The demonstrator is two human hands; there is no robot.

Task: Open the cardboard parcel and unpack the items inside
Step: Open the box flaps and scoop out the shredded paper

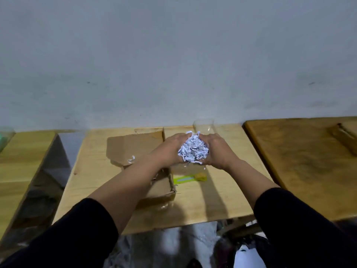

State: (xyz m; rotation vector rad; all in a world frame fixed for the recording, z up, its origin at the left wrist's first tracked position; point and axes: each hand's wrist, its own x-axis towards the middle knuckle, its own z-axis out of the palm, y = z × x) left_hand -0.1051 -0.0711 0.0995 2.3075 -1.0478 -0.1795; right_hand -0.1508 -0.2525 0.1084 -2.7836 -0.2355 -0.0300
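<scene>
The brown cardboard parcel (135,147) lies open on the light wooden table (222,190), its flaps spread toward the far left and toward me. Both hands hold a wad of white shredded paper (193,150) raised above the parcel's right side. My left hand (170,149) cups the wad from the left and my right hand (217,149) presses it from the right. A few loose shreds (131,159) cling to the parcel's edge. The inside of the parcel is hidden behind my left forearm.
A yellow-green utility knife (190,178) lies on the table just right of the parcel. A clear plastic container (204,126) stands at the back by the wall. A darker wooden table (309,161) adjoins on the right, another table (23,151) on the left across a gap.
</scene>
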